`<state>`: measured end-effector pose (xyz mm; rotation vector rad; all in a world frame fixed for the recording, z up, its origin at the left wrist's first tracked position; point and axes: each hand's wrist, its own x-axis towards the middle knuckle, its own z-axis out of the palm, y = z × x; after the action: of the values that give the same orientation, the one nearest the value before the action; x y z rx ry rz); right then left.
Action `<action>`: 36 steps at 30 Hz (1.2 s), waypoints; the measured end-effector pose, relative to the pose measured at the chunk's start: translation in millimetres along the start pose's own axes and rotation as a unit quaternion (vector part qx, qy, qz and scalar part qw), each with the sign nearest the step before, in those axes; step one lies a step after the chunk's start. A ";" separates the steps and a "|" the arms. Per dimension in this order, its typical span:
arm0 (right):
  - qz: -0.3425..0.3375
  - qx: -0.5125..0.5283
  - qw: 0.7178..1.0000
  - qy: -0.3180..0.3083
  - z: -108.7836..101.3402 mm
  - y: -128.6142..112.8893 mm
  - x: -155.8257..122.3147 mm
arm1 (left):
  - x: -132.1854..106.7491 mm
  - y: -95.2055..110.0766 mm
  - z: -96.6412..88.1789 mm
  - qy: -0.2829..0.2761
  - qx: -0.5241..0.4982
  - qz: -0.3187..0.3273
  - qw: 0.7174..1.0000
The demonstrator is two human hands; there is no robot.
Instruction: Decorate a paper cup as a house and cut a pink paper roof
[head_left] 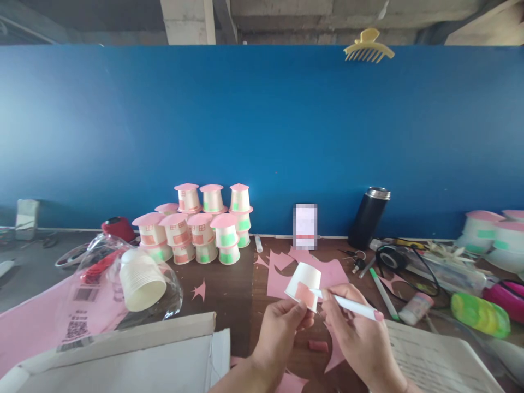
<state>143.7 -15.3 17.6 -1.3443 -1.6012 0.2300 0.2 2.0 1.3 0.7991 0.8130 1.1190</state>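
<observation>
In the head view my left hand [282,333] pinches a white paper cup [303,275] by its rim, with the cup upside down and slightly tilted. A patch on the cup's side is coloured pinkish red. My right hand [354,322] grips a white marker [352,305] with a pink end, its tip at the cup beside the coloured patch. A small red marker cap [318,345] lies on the table below the cup. Cut pink paper [278,278] spreads out behind and under my hands.
Stacked decorated cups with pink paper roofs [200,234] stand at the left back. A bag of nested cups [143,281] and a white box [123,360] are at left. To the right are a black bottle [368,218], a green marker [383,295] and a glue stick [416,308].
</observation>
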 end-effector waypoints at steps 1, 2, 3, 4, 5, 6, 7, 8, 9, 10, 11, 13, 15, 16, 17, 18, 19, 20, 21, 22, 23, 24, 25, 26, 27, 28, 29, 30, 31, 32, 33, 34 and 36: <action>-0.007 0.004 1.000 -0.010 0.2 -0.2 -0.6 | -0.2 0.3 -0.7 -0.003 0.030 0.008 1.000; -0.013 0.008 1.000 -0.019 0.5 -0.7 -1.2 | -0.6 0.7 -1.2 -0.006 0.060 0.017 0.998; -0.020 0.011 0.999 -0.025 0.7 -1.3 -1.9 | -1.1 1.5 -1.5 -0.007 0.089 0.028 0.996; -0.024 0.013 0.999 -0.028 1.0 -1.9 -2.4 | -1.7 2.4 -1.5 -0.006 0.115 0.038 0.993; -0.027 0.014 0.999 -0.028 1.2 -2.4 -2.9 | -2.5 3.6 -1.2 -0.006 0.137 0.047 0.989; -0.027 0.015 0.999 -0.027 1.3 -2.8 -3.1 | -3.5 4.9 -0.5 -0.006 0.155 0.055 0.986; -0.024 0.017 0.999 -0.024 1.3 -3.0 -3.2 | -4.6 6.4 0.5 -0.006 0.169 0.060 0.984; -0.019 0.020 0.999 -0.022 1.2 -3.0 -3.1 | -5.9 7.9 1.8 -0.005 0.181 0.062 0.982; -0.016 0.023 0.999 -0.020 1.0 -2.9 -3.0 | -7.4 9.5 3.2 -0.001 0.191 0.063 0.980; -0.013 0.025 0.999 -0.019 0.7 -2.8 -2.8 | -8.8 10.9 4.7 0.004 0.199 0.064 0.978; -0.014 0.025 0.999 -0.020 0.4 -2.7 -2.6 | -10.1 12.2 6.0 0.013 0.206 0.066 0.976; -0.022 0.017 0.999 -0.023 -0.2 -2.8 -2.4 | -11.8 13.4 7.7 0.028 0.217 0.073 0.973; -0.028 0.007 0.999 -0.022 -0.6 -3.0 -2.4 | -11.9 13.0 7.9 0.029 0.224 0.081 0.971; -0.027 0.005 0.999 -0.020 -0.6 -3.2 -2.3 | -11.5 12.5 7.8 0.026 0.228 0.086 0.970; -0.026 0.006 1.000 -0.017 -0.6 -3.4 -2.3 | -11.1 12.0 7.6 0.022 0.232 0.090 0.968; -0.023 0.007 1.000 -0.013 -0.7 -3.6 -2.2 | -10.8 11.7 7.5 0.020 0.236 0.094 0.967; -0.022 0.008 1.000 -0.010 -0.7 -3.9 -2.1 | -10.8 11.7 7.6 0.020 0.240 0.096 0.966; -0.022 0.007 1.000 -0.008 -0.8 -4.3 -2.0 | -11.0 12.0 8.0 0.019 0.244 0.095 0.965; -0.025 0.006 1.000 -0.009 -0.8 -4.7 -2.0 | -11.4 12.6 8.4 0.019 0.245 0.092 0.965; -0.027 0.004 1.000 -0.013 -0.9 -5.1 -2.0 | -12.0 13.2 8.8 0.019 0.243 0.089 0.966; -0.031 0.002 0.999 -0.016 -0.9 -5.5 -2.1 | -12.5 13.6 9.1 0.018 0.239 0.086 0.967; -0.033 0.001 0.999 -0.020 -0.7 -5.7 -2.1 | -12.8 13.7 9.1 0.016 0.235 0.087 0.968; -0.034 0.001 0.999 -0.022 -0.5 -5.7 -2.1 | -12.8 13.2 8.7 0.012 0.232 0.089 0.969; -0.033 0.001 0.999 -0.021 -0.2 -5.6 -2.1 | -12.4 12.2 8.0 0.011 0.231 0.091 0.969; -0.031 0.002 0.999 -0.017 0.1 -5.3 -2.0 | -11.6 10.7 7.1 0.008 0.233 0.092 0.968; -0.027 0.003 1.000 -0.012 0.4 -4.9 -1.9 | -10.7 9.0 5.9 0.006 0.236 0.091 0.967; -0.023 0.005 1.000 -0.009 0.5 -4.5 -1.9 | -9.6 7.2 4.7 0.007 0.240 0.090 0.967; -0.021 0.007 1.000 -0.007 0.6 -4.2 -2.1 | -8.5 5.7 3.7 0.007 0.243 0.089 0.966; -0.021 0.008 1.000 -0.009 0.5 -4.0 -2.4 | -7.6 4.5 2.8 0.008 0.246 0.091 0.965; -0.024 0.008 1.000 -0.016 0.2 -3.9 -2.8 | -6.9 3.7 2.3 0.008 0.249 0.094 0.964; -0.028 0.006 0.999 -0.024 -0.1 -3.9 -3.4 | -6.5 3.3 2.0 0.007 0.253 0.098 0.963; -0.033 0.005 0.999 -0.032 -0.4 -4.0 -4.0 | -6.3 3.3 1.9 0.007 0.256 0.101 0.961; -0.038 0.003 0.999 -0.036 -0.9 -4.0 -5.0 | -6.4 3.8 2.1 0.005 0.257 0.104 0.961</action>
<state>141.3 -21.2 18.0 -1.2811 -1.7062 0.2396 -1.2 -3.5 6.5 1.3387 1.0668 1.1067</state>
